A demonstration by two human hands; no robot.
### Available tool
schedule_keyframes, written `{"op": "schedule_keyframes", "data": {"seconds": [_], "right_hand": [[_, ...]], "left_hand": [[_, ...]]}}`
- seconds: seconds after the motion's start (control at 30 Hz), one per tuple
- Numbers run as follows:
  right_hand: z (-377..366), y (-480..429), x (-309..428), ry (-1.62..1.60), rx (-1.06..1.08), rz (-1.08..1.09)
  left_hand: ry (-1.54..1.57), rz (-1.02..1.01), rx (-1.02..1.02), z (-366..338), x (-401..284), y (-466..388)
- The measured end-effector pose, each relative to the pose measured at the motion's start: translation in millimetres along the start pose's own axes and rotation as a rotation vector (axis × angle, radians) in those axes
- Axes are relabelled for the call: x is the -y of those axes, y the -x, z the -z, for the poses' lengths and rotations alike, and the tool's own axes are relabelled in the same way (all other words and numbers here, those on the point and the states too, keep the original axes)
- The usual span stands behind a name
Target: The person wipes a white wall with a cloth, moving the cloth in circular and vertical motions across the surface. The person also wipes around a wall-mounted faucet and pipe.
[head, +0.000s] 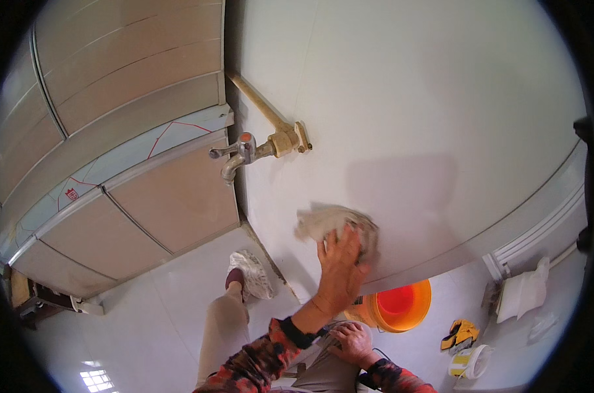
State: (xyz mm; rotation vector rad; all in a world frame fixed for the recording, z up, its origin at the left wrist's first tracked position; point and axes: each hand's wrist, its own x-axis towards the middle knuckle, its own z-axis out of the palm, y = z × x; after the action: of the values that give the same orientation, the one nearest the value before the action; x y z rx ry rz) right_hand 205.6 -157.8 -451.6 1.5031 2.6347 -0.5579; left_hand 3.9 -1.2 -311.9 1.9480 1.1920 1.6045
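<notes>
My left hand (pixel 338 270) presses a beige-grey rag (pixel 333 213) flat against the white wall (pixel 400 113). The rag is bunched under the fingers, and its edges are blurred. Lower down, my right hand (pixel 352 341) rests on my bent knee with nothing in it. Up and to the left of the rag, a metal tap (pixel 246 150) with a lever handle juts from a stained pipe fitting (pixel 283 141) on the wall. Just below the wall's lower right edge stands an orange bucket (pixel 419 314) with a red inside, partly hidden by the wall edge.
Beige panelled cabinets (pixel 174 196) run along the left, with a film-covered strip (pixel 144 152) between them. My covered foot (pixel 252 275) is on the glossy tiled floor (pixel 144 314). At right lie a yellow-and-black item (pixel 460 335), a small white bucket (pixel 469 362) and a white bag (pixel 523 292).
</notes>
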Motion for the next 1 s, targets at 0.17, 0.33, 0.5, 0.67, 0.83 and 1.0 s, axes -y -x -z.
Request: {"op": "schedule_keyframes", "data": {"seconds": [0.17, 0.33, 0.5, 0.67, 0.83, 1.0], "right_hand": [[-5, 0, -2, 0.001, -0.027, 0.015], [1, -10, 1, 0.044, 0.03, -0.012], [4, -25, 3, 0.049, 0.057, -0.008], [5, -31, 5, 0.054, 0.006, 0.041], [0, -30, 5, 0.056, -0.04, 0.036], [-4, -27, -1, 0.078, -0.003, 0.069]], "left_hand": [[0.192, 0.118, -0.248, 2, 62, -38], [0.236, 0.232, -0.31, 22, 119, -76], [0.324, 0.456, -0.218, 34, 181, -94], [0.365, 0.457, -0.393, 42, 248, -124], [0.279, 0.435, -0.472, 57, 317, -148], [0.385, 0.618, -0.539, 50, 377, -141]]}}
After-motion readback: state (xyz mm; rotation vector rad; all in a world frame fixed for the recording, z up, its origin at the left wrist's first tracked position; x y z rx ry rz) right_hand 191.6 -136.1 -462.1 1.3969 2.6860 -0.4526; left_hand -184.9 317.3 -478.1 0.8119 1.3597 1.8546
